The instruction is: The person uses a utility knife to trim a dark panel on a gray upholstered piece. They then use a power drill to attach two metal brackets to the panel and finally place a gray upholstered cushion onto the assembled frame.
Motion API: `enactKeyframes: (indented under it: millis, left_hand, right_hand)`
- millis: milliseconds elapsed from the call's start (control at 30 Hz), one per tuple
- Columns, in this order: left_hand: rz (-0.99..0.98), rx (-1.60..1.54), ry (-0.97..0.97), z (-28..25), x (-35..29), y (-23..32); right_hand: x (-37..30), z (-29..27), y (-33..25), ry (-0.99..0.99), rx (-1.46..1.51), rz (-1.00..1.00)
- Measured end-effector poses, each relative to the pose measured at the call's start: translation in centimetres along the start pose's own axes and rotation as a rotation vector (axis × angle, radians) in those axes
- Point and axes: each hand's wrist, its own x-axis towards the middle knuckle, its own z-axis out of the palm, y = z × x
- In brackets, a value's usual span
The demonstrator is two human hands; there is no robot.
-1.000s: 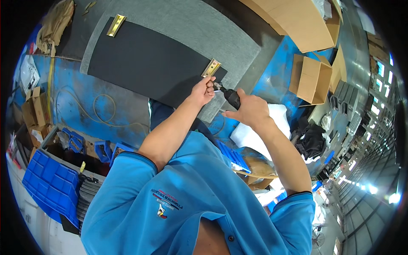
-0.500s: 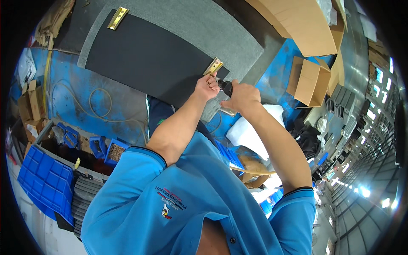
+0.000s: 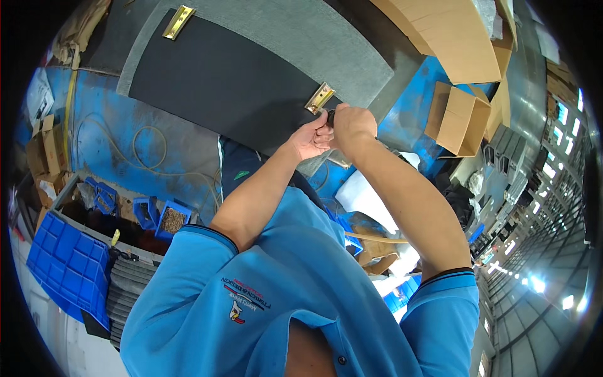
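Note:
A black panel (image 3: 220, 72) lies on grey felt-like sheeting, with a gold metal bracket (image 3: 179, 22) at its far left and a second gold bracket (image 3: 320, 98) at its right end. Just below that second bracket my hands meet. My right hand (image 3: 355, 129) is wrapped round a black screwdriver-like power tool (image 3: 331, 117), most of it hidden by the fingers. My left hand (image 3: 312, 138) has its fingers curled against the tool's front end and the right hand. What its fingers pinch, if anything, is hidden.
Cardboard boxes (image 3: 461, 119) stand to the right. Blue bins (image 3: 174, 220) of small hardware sit at lower left beside a large blue crate (image 3: 66, 267). A thin hose (image 3: 135, 164) loops over the blue surface. White sheeting (image 3: 367, 198) lies below my right forearm.
My right hand has turned and drawn in against my left, covering more of the black tool. The tool has come away from pointing toward the bracket. The view has shifted slightly.

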Motion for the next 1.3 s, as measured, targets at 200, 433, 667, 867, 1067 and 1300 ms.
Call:
enactKeyframes:
  millis: [200, 433, 667, 867, 1067, 1300]
  left_hand:
    - [0.071, 0.023, 0.01, 0.4, -0.2, -0.2]
    - [0.083, -0.02, 0.053, 0.0, -0.1, -0.5]
    - [0.023, 0.045, 0.076, -0.8, -0.3, 0.5]
    - [0.189, 0.302, 0.466, -0.9, -0.9, 2.3]
    - [0.179, 0.483, 0.484, -0.7, -1.1, 3.5]
    - [0.108, 0.407, 0.336, -1.5, -1.8, 4.2]
  right_hand:
    - [0.0, -1.0, -0.5, -0.011, 0.052, 0.02]
    - [0.1, -0.5, -1.4, -0.016, -0.001, 0.061]
    - [-0.5, -0.9, 1.1, -0.049, 0.152, -0.02]
    - [-3.8, 1.9, 7.1, -0.086, 0.612, -0.035]
    - [-6.2, 6.0, 9.1, -0.104, 0.969, -0.15]
    - [-8.2, 7.4, 8.3, -0.101, 1.083, -0.152]
